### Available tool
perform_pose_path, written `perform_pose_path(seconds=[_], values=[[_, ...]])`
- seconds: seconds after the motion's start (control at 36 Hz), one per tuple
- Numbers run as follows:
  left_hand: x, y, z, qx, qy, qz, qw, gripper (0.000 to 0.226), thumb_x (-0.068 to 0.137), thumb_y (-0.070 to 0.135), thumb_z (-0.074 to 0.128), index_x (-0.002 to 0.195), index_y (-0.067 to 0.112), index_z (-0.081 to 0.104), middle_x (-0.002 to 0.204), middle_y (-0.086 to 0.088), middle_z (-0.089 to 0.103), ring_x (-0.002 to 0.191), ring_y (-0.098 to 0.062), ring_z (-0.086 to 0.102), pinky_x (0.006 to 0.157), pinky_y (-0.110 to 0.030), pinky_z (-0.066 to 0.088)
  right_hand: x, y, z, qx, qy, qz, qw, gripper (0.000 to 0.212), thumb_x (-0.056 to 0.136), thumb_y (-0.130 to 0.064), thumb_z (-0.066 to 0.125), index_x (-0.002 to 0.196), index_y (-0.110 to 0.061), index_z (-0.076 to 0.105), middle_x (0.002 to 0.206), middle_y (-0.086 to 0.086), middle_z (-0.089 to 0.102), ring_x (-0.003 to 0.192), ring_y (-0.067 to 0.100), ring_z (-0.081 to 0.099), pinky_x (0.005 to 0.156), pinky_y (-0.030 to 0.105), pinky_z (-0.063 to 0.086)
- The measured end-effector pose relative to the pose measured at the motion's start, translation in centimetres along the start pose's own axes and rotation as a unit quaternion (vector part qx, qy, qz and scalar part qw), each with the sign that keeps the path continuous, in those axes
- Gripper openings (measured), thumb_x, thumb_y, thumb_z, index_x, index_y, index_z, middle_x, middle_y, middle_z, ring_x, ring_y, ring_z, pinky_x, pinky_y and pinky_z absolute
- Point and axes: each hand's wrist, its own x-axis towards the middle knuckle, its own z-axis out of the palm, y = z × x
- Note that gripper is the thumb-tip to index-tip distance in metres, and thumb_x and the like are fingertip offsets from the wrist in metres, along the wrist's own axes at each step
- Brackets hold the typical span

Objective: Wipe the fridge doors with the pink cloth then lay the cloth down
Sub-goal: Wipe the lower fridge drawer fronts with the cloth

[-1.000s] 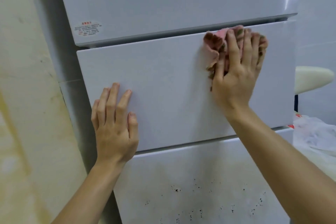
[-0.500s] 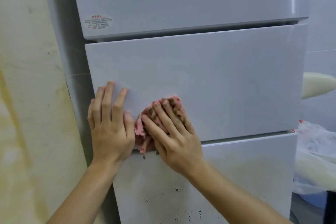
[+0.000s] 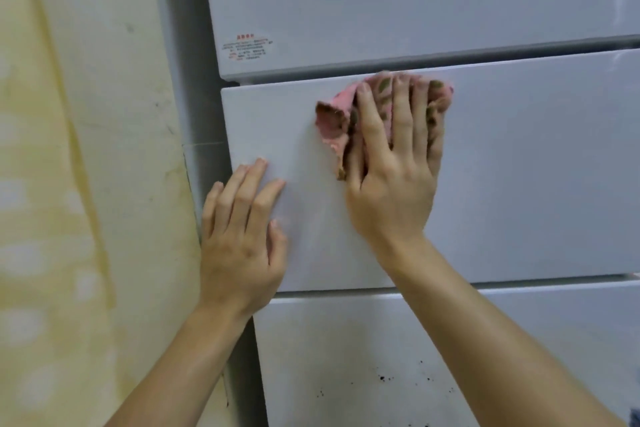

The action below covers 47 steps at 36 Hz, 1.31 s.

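In the head view the right hand (image 3: 391, 184), fingers straight and spread, has slid the pink cloth (image 3: 332, 121) up to the top edge of the middle door (image 3: 519, 166) (the left hand (image 3: 239, 236) lies flat there, holding nothing), so the spotty bottom door (image 3: 381, 357) looks still unwiped

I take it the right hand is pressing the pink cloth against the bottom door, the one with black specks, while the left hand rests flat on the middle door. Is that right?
Not quite. The head view shows the right hand pressing the pink cloth against the middle door, near its top edge, not the speckled bottom door. The left hand does rest flat on the middle door.
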Motion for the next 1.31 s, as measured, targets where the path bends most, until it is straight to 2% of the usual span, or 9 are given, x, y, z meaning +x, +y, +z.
perform_pose_path(seconds=[0.22,0.39,0.53,0.67,0.75,0.89,1.06,1.17,1.31], values=[[-1.0,-1.2,0.1,-0.032,-0.008,-0.017,0.999,0.063,0.086,0.007,0.058,0.148,0.011,0.047,0.166,-0.011,0.035,0.158,-0.028,0.025,0.126,-0.055,0.024,-12.5,-0.5,-2.6,0.067,-0.179,-0.229,0.954,0.057,0.099,-0.019,0.064,0.155,-0.019,0.050,0.166,0.012,0.037,0.157,0.027,0.030,0.127,0.049,0.030],[-1.5,-3.4,-0.7,0.010,-0.015,-0.031,0.999,0.058,0.092,0.032,0.053,0.148,0.016,0.049,0.167,-0.010,0.035,0.158,-0.030,0.025,0.128,-0.056,0.015,-11.8,0.5,-3.0,0.051,-0.214,-0.266,0.939,0.058,0.103,-0.024,0.061,0.159,-0.025,0.044,0.169,0.007,0.033,0.159,0.023,0.026,0.129,0.046,0.024],[-1.9,-6.7,-0.6,0.063,-0.008,-0.077,0.995,0.069,0.097,0.052,0.048,0.159,0.026,0.033,0.169,-0.012,0.025,0.159,-0.032,0.018,0.126,-0.062,0.010,-3.3,-1.9,0.0,0.046,-0.111,-0.159,0.980,0.048,0.109,-0.028,0.053,0.156,-0.023,0.048,0.166,0.009,0.037,0.158,0.027,0.029,0.127,0.048,0.026],[-3.3,-9.2,-0.3,0.069,0.003,-0.123,0.990,0.064,0.103,0.036,0.041,0.164,0.035,0.020,0.172,-0.007,0.021,0.160,-0.029,0.016,0.125,-0.062,0.014,2.8,-5.7,3.1,0.007,-0.038,-0.051,0.998,0.045,0.111,-0.029,0.043,0.155,-0.025,0.051,0.165,0.012,0.040,0.156,0.031,0.032,0.129,0.051,0.021],[-3.8,-10.1,-0.2,0.079,0.008,-0.105,0.991,0.065,0.104,0.035,0.043,0.164,0.035,0.019,0.172,-0.006,0.022,0.160,-0.028,0.018,0.124,-0.059,0.017,0.5,-6.2,3.0,0.013,-0.034,-0.068,0.997,0.046,0.110,-0.024,0.044,0.155,-0.025,0.050,0.165,0.012,0.039,0.156,0.029,0.032,0.128,0.051,0.024],[-3.7,-9.9,0.5,0.071,0.030,-0.107,0.991,0.062,0.106,0.036,0.044,0.164,0.031,0.023,0.172,-0.007,0.023,0.159,-0.030,0.019,0.124,-0.062,0.017,-6.6,-5.8,1.3,0.062,-0.125,-0.211,0.967,0.050,0.107,-0.027,0.051,0.157,-0.023,0.047,0.166,0.013,0.037,0.158,0.028,0.028,0.127,0.050,0.029],[-3.4,-9.4,0.9,0.062,0.044,-0.123,0.989,0.059,0.104,0.027,0.045,0.162,0.025,0.031,0.171,-0.009,0.025,0.159,-0.031,0.019,0.123,-0.066,0.016,-9.7,-4.6,-0.1,0.051,-0.189,-0.294,0.935,0.051,0.108,-0.028,0.050,0.158,-0.025,0.044,0.167,0.009,0.035,0.158,0.025,0.027,0.130,0.046,0.021],[-3.4,-9.4,0.7,0.064,0.039,-0.120,0.990,0.059,0.104,0.028,0.046,0.161,0.023,0.034,0.171,-0.009,0.025,0.159,-0.032,0.021,0.123,-0.066,0.017,-8.1,-4.7,0.2,0.035,-0.194,-0.290,0.936,0.052,0.109,-0.028,0.047,0.161,-0.025,0.040,0.169,0.009,0.031,0.159,0.024,0.024,0.131,0.044,0.019],[-3.0,-9.1,0.6,0.070,0.051,-0.121,0.989,0.068,0.095,0.025,0.053,0.160,0.024,0.032,0.168,-0.011,0.033,0.155,-0.035,0.028,0.121,-0.065,0.021,-2.0,-8.5,2.9,0.044,-0.128,-0.171,0.976,0.048,0.111,-0.028,0.041,0.159,-0.026,0.044,0.169,0.011,0.032,0.159,0.027,0.024,0.131,0.044,0.017]])
